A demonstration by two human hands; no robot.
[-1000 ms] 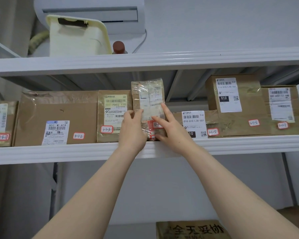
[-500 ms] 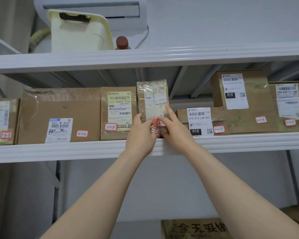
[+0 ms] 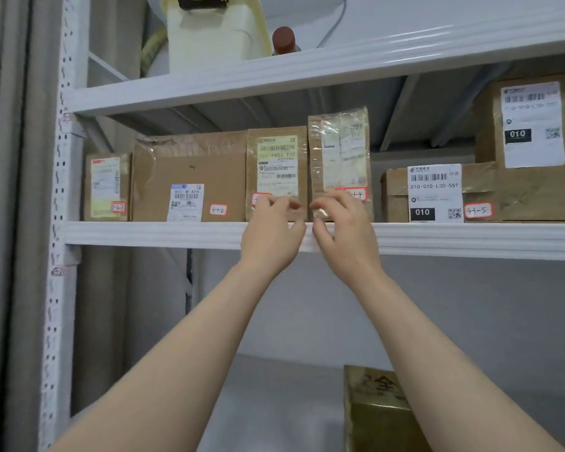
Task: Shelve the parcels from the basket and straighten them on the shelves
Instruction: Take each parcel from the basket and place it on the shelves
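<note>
A narrow brown parcel wrapped in clear film (image 3: 340, 151), tagged 3-1-4, stands upright on the middle shelf (image 3: 144, 233). It stands between the labelled parcel 3-1-3 (image 3: 276, 164) and a flat box tagged 3-1-5 (image 3: 437, 190). My left hand (image 3: 271, 233) hovers at the shelf edge in front of the bottom of parcel 3-1-3, fingers loosely curled and holding nothing. My right hand (image 3: 343, 230) is at the foot of the narrow parcel; its loosely curled fingertips are at the film and grip nothing.
A large box 3-1-2 (image 3: 190, 168) and a small parcel (image 3: 106, 187) fill the shelf's left end. A tall box (image 3: 532, 141) stands at the right. A cream basket (image 3: 212, 37) and a bottle (image 3: 283, 39) sit on the top shelf. Another box (image 3: 375, 409) lies below.
Both hands have slid down off the narrow parcel to the shelf edge, and the parcel now stands on its own. The camera has turned left.
</note>
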